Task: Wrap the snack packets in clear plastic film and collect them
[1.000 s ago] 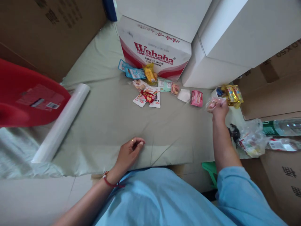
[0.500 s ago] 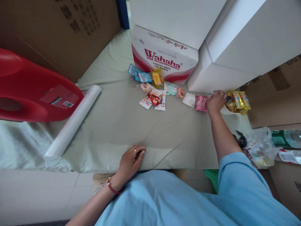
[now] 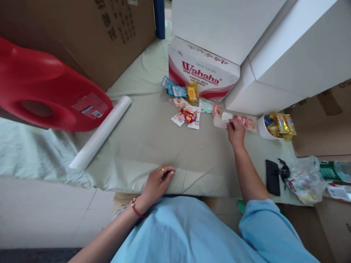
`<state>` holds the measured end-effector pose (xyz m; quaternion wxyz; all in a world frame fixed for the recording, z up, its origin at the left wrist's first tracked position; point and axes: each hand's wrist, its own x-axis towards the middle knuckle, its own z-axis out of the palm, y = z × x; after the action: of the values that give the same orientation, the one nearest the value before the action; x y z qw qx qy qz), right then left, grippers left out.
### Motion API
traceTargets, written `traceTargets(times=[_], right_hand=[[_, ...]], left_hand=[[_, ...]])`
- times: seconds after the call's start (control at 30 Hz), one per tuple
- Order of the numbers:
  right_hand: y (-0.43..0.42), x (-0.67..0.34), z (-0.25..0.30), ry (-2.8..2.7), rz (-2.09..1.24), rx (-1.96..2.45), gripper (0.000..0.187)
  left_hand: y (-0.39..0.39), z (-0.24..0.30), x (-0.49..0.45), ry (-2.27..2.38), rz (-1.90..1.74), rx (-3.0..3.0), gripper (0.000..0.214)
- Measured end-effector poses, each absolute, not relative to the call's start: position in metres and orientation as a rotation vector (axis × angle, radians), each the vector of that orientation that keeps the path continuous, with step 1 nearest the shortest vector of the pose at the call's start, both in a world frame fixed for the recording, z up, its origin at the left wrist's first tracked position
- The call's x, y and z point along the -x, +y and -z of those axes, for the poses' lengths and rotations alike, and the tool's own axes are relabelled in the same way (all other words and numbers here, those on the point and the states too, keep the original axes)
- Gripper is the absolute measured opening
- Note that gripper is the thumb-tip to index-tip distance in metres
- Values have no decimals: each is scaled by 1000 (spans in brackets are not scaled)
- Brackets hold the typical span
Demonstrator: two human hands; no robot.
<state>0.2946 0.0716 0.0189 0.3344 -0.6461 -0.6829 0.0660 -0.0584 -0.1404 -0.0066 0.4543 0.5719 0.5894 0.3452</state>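
My right hand (image 3: 236, 132) pinches the edge of a small white packet (image 3: 227, 116) with a see-through part. Close behind these fingers is a pink snack packet (image 3: 241, 119), partly hidden, with a clear-wrapped snack (image 3: 251, 124) beside it. My left hand (image 3: 159, 182) rests on the cloth near the table's front edge, its fingers curled in with nothing visible in them. Left of the white packet lie a clear-wrapped pinkish snack (image 3: 216, 109), a pale green packet (image 3: 206, 106), a yellow packet (image 3: 192, 93), blue packets (image 3: 178, 90) and a red packet (image 3: 187, 115) on white ones.
A Wahaba-style white and red water carton (image 3: 203, 69) stands behind the snacks. To the right is a white tub (image 3: 263, 131) of gold-wrapped snacks, with a phone (image 3: 272, 177) and plastic bag (image 3: 307, 182) nearer. A red jug (image 3: 55, 91) and white roll (image 3: 101, 132) lie left.
My right hand has moved left from beside the tub to the white packet, uncovering a clear-wrapped snack beside the pink one. My left hand stays in place. The view has shifted slightly.
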Motion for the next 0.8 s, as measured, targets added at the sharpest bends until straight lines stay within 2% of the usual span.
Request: traceTargets(times=[0.1,0.2,0.27,0.47,0.6,0.8], right_hand=[[13,-262,-25,-1798,-308,1434,16],[-45,-222,-27,-1802,-413,1325,17],[-76,-200,-27,-1789,-454,1276,20],[-120,-196,-19,-1775,-594,1280,22],[-128,-220,-11,-1752,-791,1375,17],[-116,-213,-19,-1494,-786,1467,17]], left_hand=[[-129,-4,47,1348,-893,-1067,39],[-113,-16,26,1074,-869,-684,62],[-102,-18,12,954,-829,-550,67],[-81,-2,6,1050,-1122,-327,55],[-81,0,14,1095,-1088,-457,50],[-92,-13,7,1179,-930,-918,37]])
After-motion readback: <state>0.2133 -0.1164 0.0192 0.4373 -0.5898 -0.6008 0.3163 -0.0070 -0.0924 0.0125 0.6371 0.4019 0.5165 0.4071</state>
